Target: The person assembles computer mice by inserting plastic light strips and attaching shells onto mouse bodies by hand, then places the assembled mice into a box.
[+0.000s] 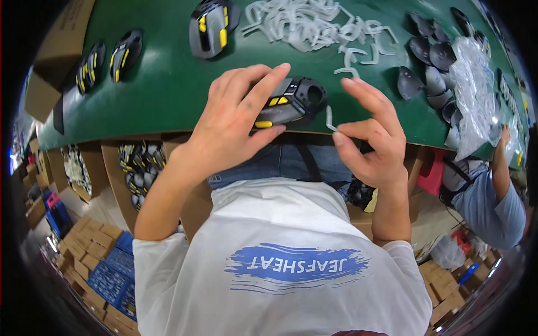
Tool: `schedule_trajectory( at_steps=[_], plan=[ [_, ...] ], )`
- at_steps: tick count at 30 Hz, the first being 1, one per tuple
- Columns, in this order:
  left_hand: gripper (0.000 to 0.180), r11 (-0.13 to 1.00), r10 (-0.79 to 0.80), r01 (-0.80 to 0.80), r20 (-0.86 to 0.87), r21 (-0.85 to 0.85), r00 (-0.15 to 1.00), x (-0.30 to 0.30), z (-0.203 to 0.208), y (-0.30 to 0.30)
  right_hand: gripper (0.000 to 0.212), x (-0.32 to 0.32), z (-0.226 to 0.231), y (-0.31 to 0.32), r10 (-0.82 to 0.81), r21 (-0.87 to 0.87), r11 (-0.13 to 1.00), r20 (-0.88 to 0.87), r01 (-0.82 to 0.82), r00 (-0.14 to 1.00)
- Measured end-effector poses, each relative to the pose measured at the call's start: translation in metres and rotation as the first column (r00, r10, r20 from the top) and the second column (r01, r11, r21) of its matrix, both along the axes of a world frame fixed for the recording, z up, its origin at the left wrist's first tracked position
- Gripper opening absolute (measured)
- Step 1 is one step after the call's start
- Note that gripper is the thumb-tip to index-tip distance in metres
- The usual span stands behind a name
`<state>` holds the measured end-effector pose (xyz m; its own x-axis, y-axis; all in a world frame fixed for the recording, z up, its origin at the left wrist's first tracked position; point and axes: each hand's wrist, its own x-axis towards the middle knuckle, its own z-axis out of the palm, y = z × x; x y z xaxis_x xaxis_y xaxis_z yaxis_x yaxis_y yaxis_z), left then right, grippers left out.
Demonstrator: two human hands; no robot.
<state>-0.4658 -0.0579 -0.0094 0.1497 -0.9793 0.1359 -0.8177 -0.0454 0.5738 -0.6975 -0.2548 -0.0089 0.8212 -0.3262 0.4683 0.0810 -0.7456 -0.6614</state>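
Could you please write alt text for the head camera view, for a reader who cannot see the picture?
At the edge of a green table, the person's left hand grips a black and yellow plastic housing while the right hand pinches a small clear plastic piece beside it. More housings, a heap of clear pieces and dark shells lie farther back.

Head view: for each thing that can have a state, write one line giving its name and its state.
Left hand: gripping the black and yellow shell.
Right hand: pinching a small clear strip.
Black and yellow shell: held at the table's edge.
Small clear strip: upright between fingertips, beside the shell.
Clear strips pile: loose, heaped.
Dark oval covers: loose, scattered.
Green table: bearing parts.
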Motion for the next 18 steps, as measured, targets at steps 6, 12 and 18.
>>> schedule_trajectory(
  at_steps=[6,12,18],
  plan=[
    [0.098,0.996,0.007,-0.009,-0.035,-0.084,0.999,0.003,-0.015,0.006,0.018,0.044,0.005,-0.002,0.180,-0.100,0.975,-0.171,-0.199,0.969],
    [0.093,0.992,0.000,-0.003,-0.027,-0.124,1.000,0.002,-0.022,0.006,0.036,0.046,0.006,-0.001,0.109,-0.013,0.993,-0.214,-0.114,0.971],
    [0.096,0.996,-0.015,0.011,-0.042,-0.087,0.999,0.005,-0.020,0.004,0.040,0.045,0.007,-0.015,0.086,-0.055,0.993,-0.258,-0.103,0.962]
  ],
)
